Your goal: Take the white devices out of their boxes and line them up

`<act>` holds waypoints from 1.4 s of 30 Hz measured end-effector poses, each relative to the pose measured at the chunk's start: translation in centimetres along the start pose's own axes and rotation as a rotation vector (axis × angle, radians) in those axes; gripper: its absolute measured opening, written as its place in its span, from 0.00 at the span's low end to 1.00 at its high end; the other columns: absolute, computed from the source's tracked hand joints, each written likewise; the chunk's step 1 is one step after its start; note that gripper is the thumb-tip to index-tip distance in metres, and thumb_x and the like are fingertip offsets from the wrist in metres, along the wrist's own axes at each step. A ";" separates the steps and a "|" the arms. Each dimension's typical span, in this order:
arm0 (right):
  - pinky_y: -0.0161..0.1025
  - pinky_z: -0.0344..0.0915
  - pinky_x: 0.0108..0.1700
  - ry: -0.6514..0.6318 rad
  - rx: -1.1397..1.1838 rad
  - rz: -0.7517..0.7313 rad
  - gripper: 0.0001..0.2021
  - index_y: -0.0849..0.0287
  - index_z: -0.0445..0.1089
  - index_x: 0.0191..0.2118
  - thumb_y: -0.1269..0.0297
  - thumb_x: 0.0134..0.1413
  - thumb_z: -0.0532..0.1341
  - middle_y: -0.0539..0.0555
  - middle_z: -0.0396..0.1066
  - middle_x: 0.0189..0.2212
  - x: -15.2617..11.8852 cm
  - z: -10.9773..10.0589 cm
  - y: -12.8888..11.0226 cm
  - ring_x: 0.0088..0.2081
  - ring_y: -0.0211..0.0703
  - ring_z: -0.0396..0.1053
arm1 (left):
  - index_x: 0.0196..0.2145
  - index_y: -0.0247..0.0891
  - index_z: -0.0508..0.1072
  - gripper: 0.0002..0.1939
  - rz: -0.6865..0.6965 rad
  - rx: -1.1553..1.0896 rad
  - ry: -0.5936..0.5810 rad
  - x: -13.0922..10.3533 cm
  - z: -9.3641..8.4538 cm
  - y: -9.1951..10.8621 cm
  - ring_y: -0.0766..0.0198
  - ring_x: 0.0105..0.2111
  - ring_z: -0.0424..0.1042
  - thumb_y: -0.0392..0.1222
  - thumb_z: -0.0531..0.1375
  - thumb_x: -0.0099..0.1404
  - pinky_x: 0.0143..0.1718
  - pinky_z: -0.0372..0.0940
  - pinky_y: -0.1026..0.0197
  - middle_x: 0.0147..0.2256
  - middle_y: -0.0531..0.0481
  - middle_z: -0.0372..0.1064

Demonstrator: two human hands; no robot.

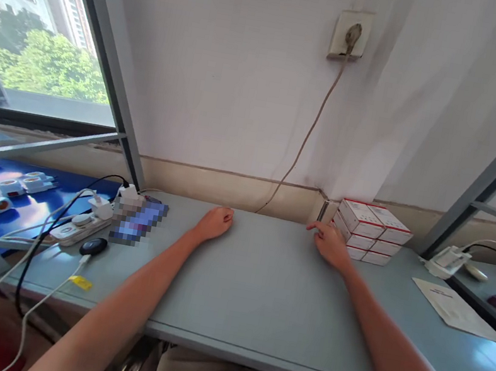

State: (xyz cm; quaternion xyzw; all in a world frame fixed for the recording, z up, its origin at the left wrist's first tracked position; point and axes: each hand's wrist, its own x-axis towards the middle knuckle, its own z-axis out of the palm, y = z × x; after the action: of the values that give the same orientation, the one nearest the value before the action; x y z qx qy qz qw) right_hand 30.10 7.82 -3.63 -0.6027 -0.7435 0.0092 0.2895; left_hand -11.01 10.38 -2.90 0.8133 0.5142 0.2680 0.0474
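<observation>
My left hand (pixel 215 223) rests closed on the grey table (pixel 256 302), near its back edge, its fingers curled in; nothing shows in it. Farther right, my right hand (pixel 330 243) lies at the back of the table with its index finger stretched out to the left and the other fingers partly curled, holding nothing visible. Just beside and behind that hand stands a stack of white boxes with red edges (pixel 372 230). To the left of my left hand lies a blurred-out flat blue object (pixel 140 221).
A power strip (pixel 79 229) with plugs and cables, a round black device (pixel 94 246) and a yellow tag (pixel 80 282) are at the left. A paper envelope (pixel 454 306) and a white charger (pixel 446 261) lie right. Metal frame posts flank the table; a cord hangs from a wall socket (pixel 350 35).
</observation>
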 end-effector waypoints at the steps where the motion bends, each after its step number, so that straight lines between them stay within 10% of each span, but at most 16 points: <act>1: 0.42 0.64 0.47 0.007 -0.012 0.005 0.22 0.54 0.81 0.51 0.74 0.59 0.54 0.56 0.75 0.32 0.0 -0.1 0.0 0.41 0.52 0.71 | 0.25 0.42 0.58 0.11 -0.001 -0.002 0.007 0.0 0.0 0.0 0.60 0.32 0.63 0.36 0.53 0.65 0.39 0.60 0.58 0.29 0.50 0.64; 10: 0.46 0.66 0.54 -0.008 -0.022 0.019 0.22 0.56 0.82 0.50 0.75 0.60 0.53 0.58 0.80 0.37 -0.4 -0.7 -0.6 0.45 0.53 0.75 | 0.27 0.42 0.63 0.10 0.030 -0.011 0.025 0.4 0.5 -0.4 0.59 0.33 0.66 0.39 0.54 0.68 0.40 0.62 0.57 0.29 0.49 0.69; 17: 0.44 0.70 0.55 -0.049 0.049 0.036 0.19 0.56 0.82 0.44 0.78 0.58 0.55 0.57 0.84 0.39 -0.3 -0.2 0.0 0.46 0.50 0.79 | 0.46 0.40 0.77 0.11 0.080 0.017 -0.013 0.4 1.2 -0.9 0.48 0.56 0.71 0.48 0.60 0.72 0.61 0.65 0.47 0.51 0.40 0.76; 42: 0.44 0.72 0.55 -0.102 0.053 0.027 0.20 0.57 0.83 0.41 0.77 0.62 0.54 0.57 0.85 0.43 -0.3 -0.2 0.0 0.47 0.48 0.81 | 0.62 0.38 0.72 0.23 0.097 0.050 -0.099 0.6 2.7 -2.7 0.48 0.65 0.69 0.52 0.54 0.78 0.70 0.60 0.45 0.66 0.37 0.70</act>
State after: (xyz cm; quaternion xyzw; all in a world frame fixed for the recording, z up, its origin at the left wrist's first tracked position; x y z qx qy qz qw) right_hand 30.19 7.49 -3.55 -0.6034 -0.7488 0.0634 0.2669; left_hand -11.71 12.64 -5.91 0.8505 0.4778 0.2165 0.0392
